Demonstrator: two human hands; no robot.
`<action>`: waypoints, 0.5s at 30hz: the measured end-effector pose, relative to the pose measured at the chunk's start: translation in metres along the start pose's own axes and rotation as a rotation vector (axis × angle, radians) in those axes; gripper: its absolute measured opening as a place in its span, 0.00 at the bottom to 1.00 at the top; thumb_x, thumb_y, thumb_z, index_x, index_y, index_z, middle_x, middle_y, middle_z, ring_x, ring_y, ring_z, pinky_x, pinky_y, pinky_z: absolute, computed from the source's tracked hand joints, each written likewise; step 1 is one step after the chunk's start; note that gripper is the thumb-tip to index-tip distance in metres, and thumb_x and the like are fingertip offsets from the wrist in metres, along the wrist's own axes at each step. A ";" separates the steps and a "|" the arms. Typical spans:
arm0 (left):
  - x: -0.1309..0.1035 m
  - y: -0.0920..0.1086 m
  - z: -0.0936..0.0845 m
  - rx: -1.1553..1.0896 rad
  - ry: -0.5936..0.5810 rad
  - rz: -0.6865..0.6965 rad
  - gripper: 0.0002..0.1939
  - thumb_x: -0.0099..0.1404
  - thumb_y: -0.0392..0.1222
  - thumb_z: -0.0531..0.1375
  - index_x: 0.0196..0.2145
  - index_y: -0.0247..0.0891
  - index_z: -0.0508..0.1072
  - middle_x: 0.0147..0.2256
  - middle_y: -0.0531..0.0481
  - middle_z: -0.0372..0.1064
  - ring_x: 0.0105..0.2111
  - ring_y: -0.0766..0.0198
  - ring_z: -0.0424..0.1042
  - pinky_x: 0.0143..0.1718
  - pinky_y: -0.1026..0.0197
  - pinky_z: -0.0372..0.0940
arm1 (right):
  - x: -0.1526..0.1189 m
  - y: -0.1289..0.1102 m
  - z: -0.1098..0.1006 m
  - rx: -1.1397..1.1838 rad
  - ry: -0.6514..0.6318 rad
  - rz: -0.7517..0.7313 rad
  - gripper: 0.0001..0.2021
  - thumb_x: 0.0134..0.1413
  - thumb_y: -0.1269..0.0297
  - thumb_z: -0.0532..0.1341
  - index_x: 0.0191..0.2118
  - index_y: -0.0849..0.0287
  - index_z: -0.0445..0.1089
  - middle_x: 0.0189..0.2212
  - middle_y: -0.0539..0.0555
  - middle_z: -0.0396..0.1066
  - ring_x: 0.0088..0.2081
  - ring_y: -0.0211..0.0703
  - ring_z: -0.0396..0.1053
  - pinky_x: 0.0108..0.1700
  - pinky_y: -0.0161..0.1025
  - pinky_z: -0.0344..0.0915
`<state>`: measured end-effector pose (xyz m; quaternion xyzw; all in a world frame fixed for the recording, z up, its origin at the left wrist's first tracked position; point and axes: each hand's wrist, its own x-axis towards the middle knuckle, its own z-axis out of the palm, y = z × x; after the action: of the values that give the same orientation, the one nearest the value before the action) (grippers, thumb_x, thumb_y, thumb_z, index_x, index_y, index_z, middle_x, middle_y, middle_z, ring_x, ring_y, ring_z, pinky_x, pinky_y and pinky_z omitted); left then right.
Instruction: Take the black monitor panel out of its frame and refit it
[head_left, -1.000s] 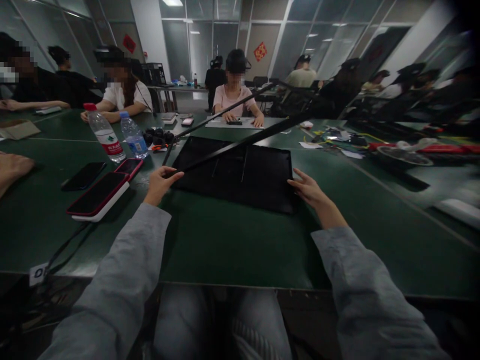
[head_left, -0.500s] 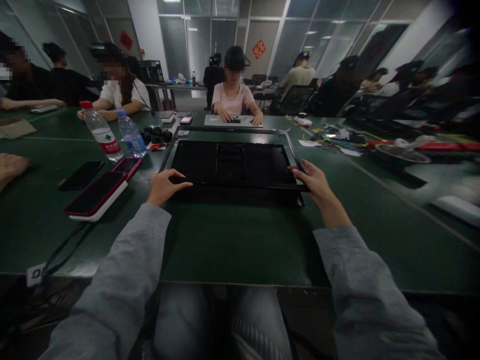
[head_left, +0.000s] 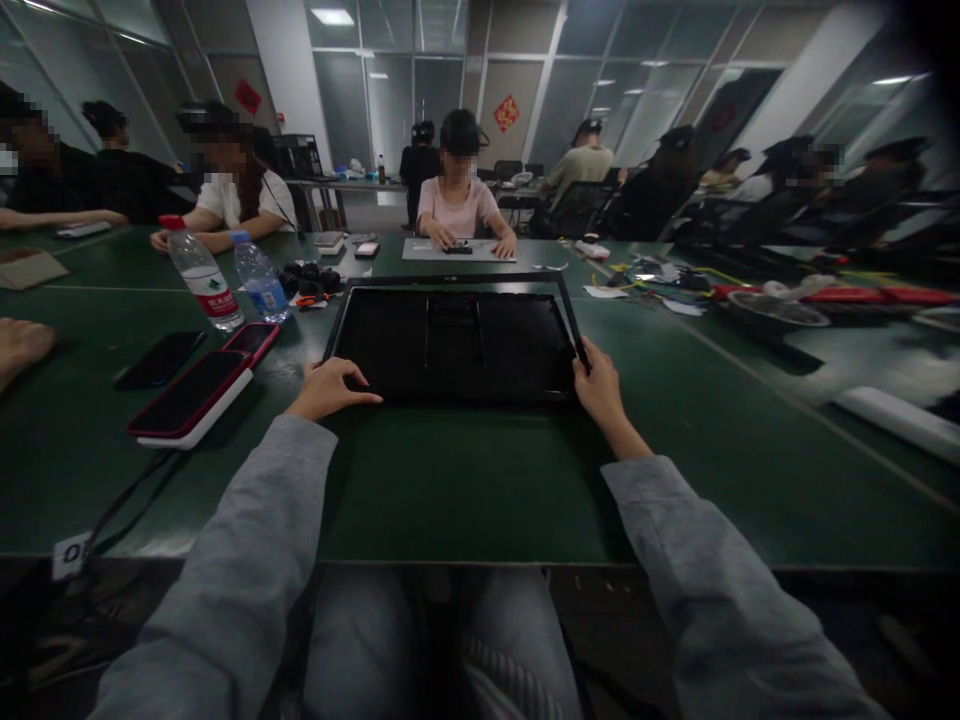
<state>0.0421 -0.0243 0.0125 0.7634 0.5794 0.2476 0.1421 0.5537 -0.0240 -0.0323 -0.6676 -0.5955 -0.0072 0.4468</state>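
Observation:
A thin black rectangular bezel [head_left: 574, 318], like a monitor's front frame, lies over a black plastic monitor back cover [head_left: 521, 345] on the table. The bezel's far bar sits slightly beyond the cover's far edge. My left hand [head_left: 328, 388] pinches the near left corner of the bezel between thumb and fingers. At the near right, my right hand [head_left: 600, 388] is closed around the bezel's side, thumb on the inner edge. Whether the bezel's near bar touches the cover, I cannot tell in the dark.
To the left are two bottles [head_left: 201, 275], phones [head_left: 191, 392] and a dark phone [head_left: 159, 360]. A black bundle with orange parts [head_left: 307, 283] lies behind. Cables [head_left: 660, 280] and red tools [head_left: 840, 292] lie at right. Across the table, a person [head_left: 459, 205] handles small parts.
The bezel's near side has come down toward the back cover. My right hand has moved inward and left with it; my left hand has dropped slightly.

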 end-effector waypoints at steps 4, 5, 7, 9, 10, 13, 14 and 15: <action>-0.002 -0.001 0.001 -0.003 -0.020 0.022 0.21 0.48 0.62 0.76 0.30 0.45 0.79 0.45 0.46 0.78 0.54 0.43 0.69 0.65 0.33 0.49 | -0.006 0.002 -0.002 -0.004 -0.008 0.000 0.30 0.60 0.64 0.54 0.67 0.61 0.67 0.60 0.65 0.72 0.62 0.59 0.67 0.68 0.62 0.60; -0.002 -0.001 0.001 -0.003 -0.028 0.024 0.21 0.48 0.61 0.76 0.30 0.45 0.79 0.46 0.46 0.77 0.55 0.43 0.69 0.65 0.33 0.49 | -0.007 0.003 -0.002 -0.009 -0.010 0.000 0.30 0.60 0.63 0.54 0.67 0.61 0.67 0.60 0.65 0.72 0.62 0.59 0.67 0.68 0.61 0.60; -0.002 -0.001 0.001 -0.002 -0.039 0.023 0.21 0.48 0.61 0.76 0.30 0.45 0.79 0.45 0.46 0.77 0.55 0.42 0.68 0.65 0.33 0.49 | -0.009 0.004 -0.003 -0.021 -0.016 -0.001 0.30 0.61 0.63 0.54 0.68 0.61 0.67 0.60 0.66 0.72 0.62 0.59 0.67 0.68 0.61 0.60; -0.002 0.000 -0.001 -0.001 -0.045 0.022 0.21 0.47 0.61 0.76 0.30 0.45 0.80 0.45 0.46 0.77 0.56 0.41 0.68 0.65 0.33 0.50 | -0.010 0.006 -0.003 -0.034 -0.020 0.000 0.30 0.61 0.62 0.54 0.68 0.62 0.67 0.60 0.66 0.72 0.61 0.59 0.68 0.68 0.61 0.61; -0.002 0.001 -0.001 0.002 -0.049 0.022 0.21 0.47 0.61 0.76 0.30 0.45 0.80 0.45 0.46 0.77 0.56 0.41 0.68 0.65 0.34 0.50 | -0.010 0.008 -0.003 -0.041 -0.022 0.001 0.30 0.61 0.62 0.54 0.68 0.62 0.67 0.60 0.66 0.72 0.61 0.59 0.68 0.68 0.61 0.61; -0.002 0.001 -0.002 0.009 -0.084 0.041 0.21 0.51 0.63 0.74 0.29 0.44 0.80 0.44 0.47 0.78 0.55 0.43 0.68 0.64 0.35 0.51 | -0.011 0.012 -0.002 -0.061 -0.033 -0.003 0.30 0.60 0.62 0.54 0.67 0.63 0.67 0.60 0.67 0.72 0.61 0.61 0.68 0.67 0.61 0.61; -0.001 0.001 -0.002 0.009 -0.096 0.047 0.21 0.55 0.64 0.72 0.28 0.44 0.80 0.43 0.47 0.78 0.55 0.44 0.69 0.64 0.36 0.52 | -0.011 0.013 -0.002 -0.068 -0.036 -0.006 0.30 0.60 0.62 0.54 0.67 0.64 0.67 0.60 0.68 0.72 0.61 0.61 0.68 0.67 0.62 0.61; -0.001 0.001 -0.001 0.009 -0.097 0.052 0.21 0.59 0.65 0.69 0.28 0.43 0.80 0.43 0.47 0.79 0.54 0.45 0.69 0.63 0.37 0.54 | -0.012 0.014 -0.001 -0.075 -0.039 -0.009 0.30 0.60 0.62 0.54 0.67 0.65 0.67 0.60 0.68 0.72 0.61 0.62 0.67 0.67 0.62 0.61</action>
<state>0.0424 -0.0254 0.0138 0.7900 0.5529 0.2111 0.1603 0.5619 -0.0321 -0.0464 -0.6812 -0.6062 -0.0185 0.4100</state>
